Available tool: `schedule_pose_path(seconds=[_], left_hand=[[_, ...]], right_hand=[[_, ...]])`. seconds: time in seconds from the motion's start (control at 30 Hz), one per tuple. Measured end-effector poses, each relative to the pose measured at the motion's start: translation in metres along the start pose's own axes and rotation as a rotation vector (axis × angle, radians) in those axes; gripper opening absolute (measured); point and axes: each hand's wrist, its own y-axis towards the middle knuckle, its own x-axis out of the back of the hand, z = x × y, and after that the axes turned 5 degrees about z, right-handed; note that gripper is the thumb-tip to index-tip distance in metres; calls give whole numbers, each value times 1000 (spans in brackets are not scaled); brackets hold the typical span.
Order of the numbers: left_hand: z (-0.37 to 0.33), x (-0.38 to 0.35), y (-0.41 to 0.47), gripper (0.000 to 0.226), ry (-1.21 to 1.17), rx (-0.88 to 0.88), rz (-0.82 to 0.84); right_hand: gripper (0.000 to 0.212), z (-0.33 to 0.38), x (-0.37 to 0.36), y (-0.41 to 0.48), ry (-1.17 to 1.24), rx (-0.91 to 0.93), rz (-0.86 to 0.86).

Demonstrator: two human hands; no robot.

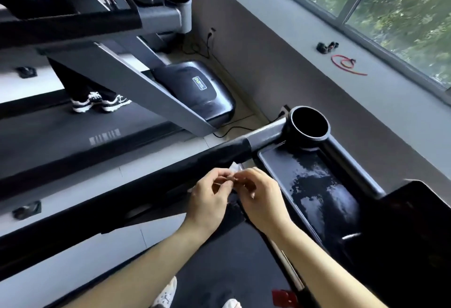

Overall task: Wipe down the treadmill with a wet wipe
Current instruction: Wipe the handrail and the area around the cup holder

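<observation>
I stand on a black treadmill with a long padded handrail [146, 180] running from lower left to a round cup holder [308, 124]. Beside the rail lies the console tray [317, 185], its black surface streaked with wet patches. My left hand [210, 200] and my right hand [261, 200] meet just below the handrail. Together their fingertips pinch a small white wet wipe [235, 168], of which only a crumpled corner shows above the fingers. The rest of the wipe is hidden behind my hands.
A second treadmill [117, 80] stands to the left with a person's sneakers [102, 102] on its belt. A grey window ledge [305, 27] on the right carries a red cord [346, 64] and small black items. Cables lie on the floor between the machines.
</observation>
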Motion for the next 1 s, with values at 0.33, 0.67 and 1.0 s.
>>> schedule_pose_path(seconds=[0.33,0.67,1.0], left_hand=[[24,-17,11,8,-284,336,-376],[14,-64,36,33,-521,669,-471],[52,-54,51,44,-944,692,-81]], right_hand=[[26,-27,8,-16,60,-262,-39],[56,-29,-20,-41,-90,-163,64],[63,-32,-21,-43,-77,-159,52]])
